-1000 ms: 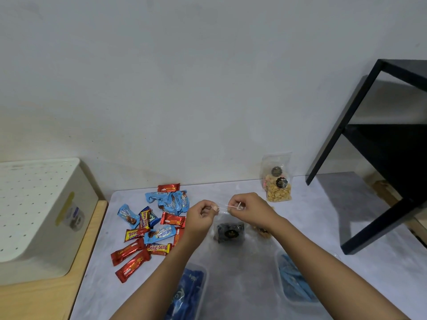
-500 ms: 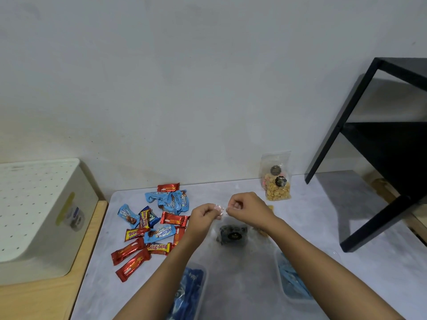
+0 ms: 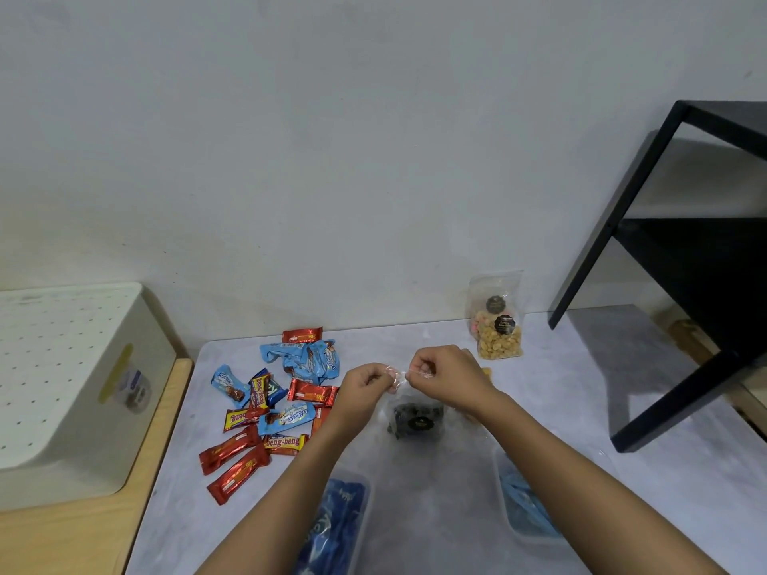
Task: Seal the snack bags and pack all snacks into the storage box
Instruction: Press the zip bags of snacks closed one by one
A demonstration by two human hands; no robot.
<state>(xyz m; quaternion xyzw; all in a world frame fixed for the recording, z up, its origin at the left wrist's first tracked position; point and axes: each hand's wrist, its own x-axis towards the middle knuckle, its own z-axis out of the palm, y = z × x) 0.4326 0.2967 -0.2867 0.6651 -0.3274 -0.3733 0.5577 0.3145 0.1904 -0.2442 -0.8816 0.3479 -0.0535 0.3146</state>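
A clear snack bag holding dark snacks and a black round label stands on the grey table. My left hand and my right hand pinch its crumpled top edge from either side, close together. Two clear bags of pale nuts and pink snacks stand against the wall behind. A heap of red and blue wrapped snack bars lies left of my hands. Two clear storage boxes with blue packets sit near me, one at the left, one at the right.
A white perforated box rests on a wooden surface left of the table. A black metal shelf frame stands on the table's right side. The white wall runs along the table's far edge.
My hands have drawn together along the bag's top edge, from a spread pinch to nearly touching, and the top is now bunched between them.
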